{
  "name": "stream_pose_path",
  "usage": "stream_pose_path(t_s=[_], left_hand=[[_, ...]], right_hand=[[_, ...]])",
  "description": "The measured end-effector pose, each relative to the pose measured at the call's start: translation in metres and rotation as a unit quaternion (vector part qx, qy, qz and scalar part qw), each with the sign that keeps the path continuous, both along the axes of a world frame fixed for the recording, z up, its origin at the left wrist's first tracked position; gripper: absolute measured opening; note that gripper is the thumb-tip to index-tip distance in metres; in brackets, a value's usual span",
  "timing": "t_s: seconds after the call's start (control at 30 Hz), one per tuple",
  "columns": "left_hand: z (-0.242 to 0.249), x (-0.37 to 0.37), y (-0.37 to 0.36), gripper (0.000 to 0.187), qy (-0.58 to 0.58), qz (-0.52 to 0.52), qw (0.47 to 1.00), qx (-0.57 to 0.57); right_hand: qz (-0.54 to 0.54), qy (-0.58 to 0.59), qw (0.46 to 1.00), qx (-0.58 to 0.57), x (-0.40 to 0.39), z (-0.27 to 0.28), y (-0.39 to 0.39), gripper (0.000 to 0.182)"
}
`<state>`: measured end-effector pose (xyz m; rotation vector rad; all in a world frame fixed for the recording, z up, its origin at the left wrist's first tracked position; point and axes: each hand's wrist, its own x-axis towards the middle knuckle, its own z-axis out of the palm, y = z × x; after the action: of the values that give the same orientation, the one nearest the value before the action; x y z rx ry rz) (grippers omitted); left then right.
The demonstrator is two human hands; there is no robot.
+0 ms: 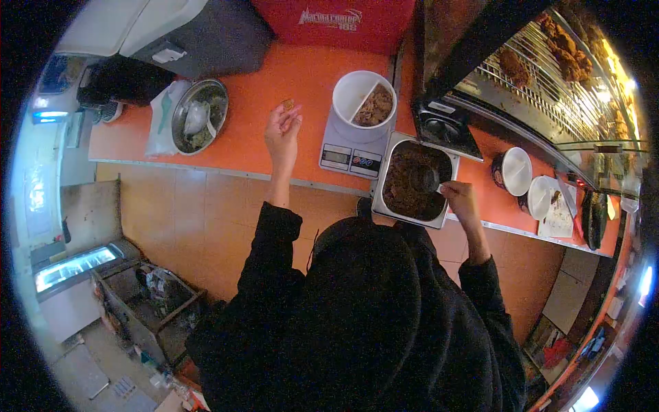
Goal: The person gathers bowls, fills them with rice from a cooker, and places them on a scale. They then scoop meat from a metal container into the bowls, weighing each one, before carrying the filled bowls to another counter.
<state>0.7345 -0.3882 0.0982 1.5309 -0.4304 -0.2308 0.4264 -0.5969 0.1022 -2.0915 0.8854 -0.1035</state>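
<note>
Orange counter (250, 123); ladle (428, 181) in right fingers (450, 189), steel pan (379, 185) beneath.

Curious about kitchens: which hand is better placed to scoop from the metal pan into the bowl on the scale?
The right hand, probably: it grips the scoop in the metal pan. The left hand, though nearer the bowl, holds no scoop.

An orange counter (247, 75) ran above a tan tiled floor (206, 206). Warm light filled the glass display cabinet (556, 58) at right; a metal-framed cart (154, 316) stood at lower left, near a white-lit panel (77, 268).
</note>
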Motion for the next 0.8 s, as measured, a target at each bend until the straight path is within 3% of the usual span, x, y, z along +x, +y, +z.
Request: stream_pose_path(t_s=[0.07,0.1,0.23,0.33,0.43,0.53,0.57,0.67,0.8], left_hand=[[-0.006,0.002,0.000,0.032,0.006,-0.008,1.000,-0.002],[-0.007,0.001,-0.001,0.032,0.015,-0.010,1.000,0.004],[-0.009,-0.006,0.000,0.034,0.011,-0.012,0.999,0.027],[-0.012,-0.012,-0.001,0.035,0.023,-0.023,0.999,0.028],[-0.018,-0.017,-0.003,0.036,0.019,-0.034,0.998,0.041],[-0.028,-0.025,-0.012,0.038,0.040,-0.034,0.998,0.020],[-0.032,-0.027,-0.014,0.038,0.053,-0.032,0.998,0.006],[-0.063,-0.016,-0.017,0.046,0.093,-0.101,0.984,0.111],[-0.023,-0.029,-0.038,0.055,0.229,-0.104,0.964,0.087]], right_hand=[[-0.001,-0.012,0.998,0.063,-0.006,0.005,-0.010,0.016],[-0.113,-0.007,0.967,0.226,0.007,0.041,-0.001,0.017],[-0.091,-0.081,0.959,0.257,0.038,0.072,-0.010,0.019],[-0.038,-0.108,0.985,0.127,0.079,0.068,-0.012,0.016],[0.064,-0.201,0.960,-0.186,0.117,0.035,-0.010,0.012],[0.091,-0.095,0.936,-0.327,0.133,0.025,0.007,0.018],[0.131,-0.068,0.926,-0.346,0.135,0.024,0.010,0.026],[0.155,-0.053,0.897,-0.410,0.137,0.029,0.021,0.031],[0.152,-0.034,0.891,-0.427,0.135,0.037,0.019,0.034]])
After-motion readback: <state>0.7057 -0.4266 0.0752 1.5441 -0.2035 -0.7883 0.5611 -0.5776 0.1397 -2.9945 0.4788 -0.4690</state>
